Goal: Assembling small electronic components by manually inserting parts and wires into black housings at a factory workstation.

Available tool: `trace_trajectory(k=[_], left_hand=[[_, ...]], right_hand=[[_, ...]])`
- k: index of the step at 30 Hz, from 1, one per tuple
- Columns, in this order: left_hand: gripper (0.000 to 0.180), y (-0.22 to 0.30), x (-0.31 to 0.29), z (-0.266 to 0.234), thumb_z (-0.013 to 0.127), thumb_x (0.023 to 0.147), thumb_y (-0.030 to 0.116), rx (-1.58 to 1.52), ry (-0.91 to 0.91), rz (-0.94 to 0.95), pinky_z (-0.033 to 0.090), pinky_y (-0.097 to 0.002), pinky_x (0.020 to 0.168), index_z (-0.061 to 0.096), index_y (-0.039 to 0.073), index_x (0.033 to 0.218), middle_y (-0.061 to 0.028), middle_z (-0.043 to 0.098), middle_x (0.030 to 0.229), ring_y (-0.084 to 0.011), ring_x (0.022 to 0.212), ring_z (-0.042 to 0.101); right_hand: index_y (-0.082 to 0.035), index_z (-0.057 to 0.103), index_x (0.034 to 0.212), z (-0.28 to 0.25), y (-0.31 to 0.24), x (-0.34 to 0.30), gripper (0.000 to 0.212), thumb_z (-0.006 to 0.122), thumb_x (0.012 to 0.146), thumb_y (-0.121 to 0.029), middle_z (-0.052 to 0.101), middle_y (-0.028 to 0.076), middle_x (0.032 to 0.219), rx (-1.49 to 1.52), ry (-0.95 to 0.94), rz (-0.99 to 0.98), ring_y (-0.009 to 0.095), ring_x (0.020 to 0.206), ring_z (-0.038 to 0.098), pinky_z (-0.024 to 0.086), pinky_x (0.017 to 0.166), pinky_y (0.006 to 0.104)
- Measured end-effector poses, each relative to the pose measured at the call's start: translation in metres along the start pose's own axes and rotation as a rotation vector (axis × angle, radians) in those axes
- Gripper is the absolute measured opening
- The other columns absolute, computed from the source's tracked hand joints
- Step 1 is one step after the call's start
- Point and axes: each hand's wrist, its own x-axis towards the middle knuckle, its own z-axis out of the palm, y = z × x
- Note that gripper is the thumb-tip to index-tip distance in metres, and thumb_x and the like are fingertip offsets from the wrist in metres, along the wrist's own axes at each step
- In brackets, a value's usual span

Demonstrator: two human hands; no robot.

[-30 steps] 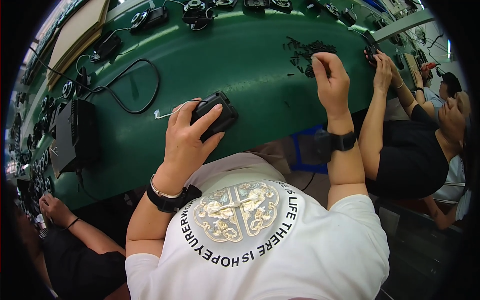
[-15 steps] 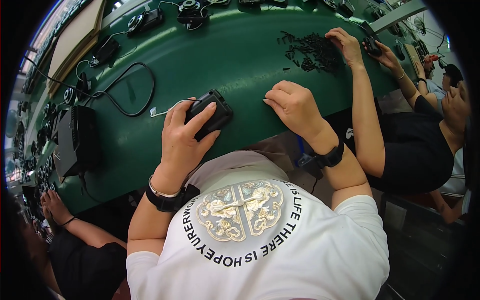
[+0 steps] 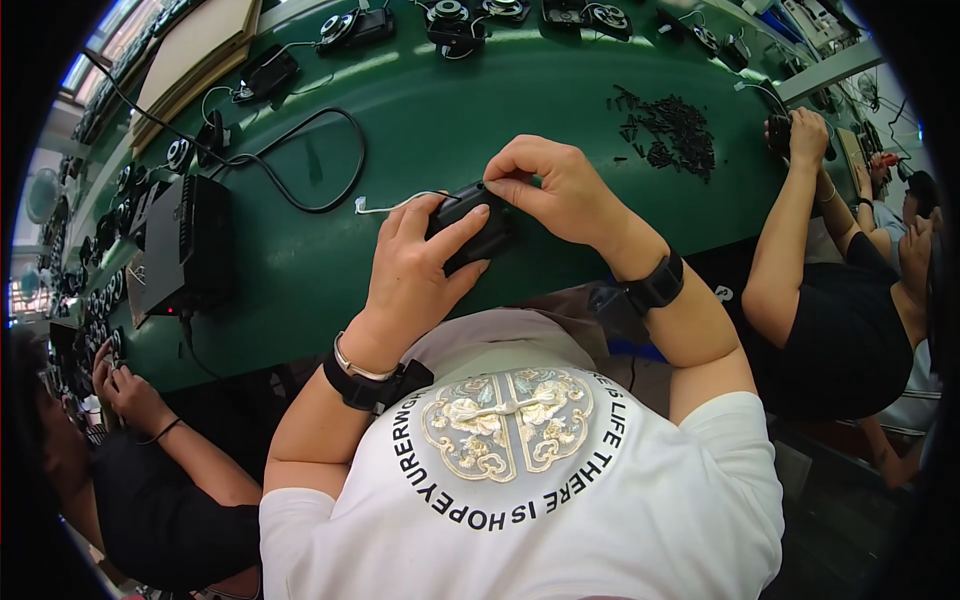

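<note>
Housing (image 3: 490,238), black and block-shaped, lies on the green bench (image 3: 470,110) in front of me; take it as the dial centre, with 12 o'clock pointing away from my body. My left hand (image 3: 415,250) grips it from the 8 o'clock side, thumb and fingers laid over its body. My right hand (image 3: 560,190) is closed to a thumb-and-forefinger pinch at the housing's 12 o'clock edge; whether a small part sits between the fingertips cannot be told. A white lead (image 3: 405,205) runs by my left fingers toward 9 o'clock, its connector end free.

Progress, as judged: the housing is steadied and work at its far edge is under way, not complete. The lead is unconnected at its visible end. Loose supply is ample: a pile of small black parts (image 3: 672,135) lies at 2 o'clock, well apart from the housing. Speaker units (image 3: 447,12) line the far side from 11 to 1 o'clock; whether these are finished or waiting cannot be determined.
</note>
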Motion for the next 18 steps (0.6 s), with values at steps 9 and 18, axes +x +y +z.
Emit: trace_trajectory(k=[9, 18], left_hand=[[0.062, -0.004, 0.003, -0.001, 0.084, 0.063, 0.012, 0.001, 0.007, 0.017, 0.044, -0.0454, 0.096, 0.066, 0.020, 0.121, -0.0182, 0.056, 0.121, -0.0377, 0.111, 0.054], [0.060, -0.003, 0.008, 0.001, 0.084, 0.063, 0.011, 0.008, 0.000, -0.022, 0.045, -0.0449, 0.096, 0.068, 0.020, 0.120, -0.0177, 0.056, 0.122, -0.0375, 0.111, 0.054]], right_hand=[[0.000, 0.068, 0.098, -0.003, -0.004, 0.012, 0.014, 0.068, 0.085, -0.004, 0.065, 0.007, 0.087, -0.176, -0.092, 0.087, 0.016, 0.076, 0.061, 0.051, 0.070, 0.0268], [0.000, 0.067, 0.101, -0.099, 0.039, -0.041, 0.018, 0.069, 0.084, -0.006, 0.065, 0.009, 0.086, -0.564, 0.294, 0.253, 0.019, 0.075, 0.063, 0.051, 0.069, 0.0292]])
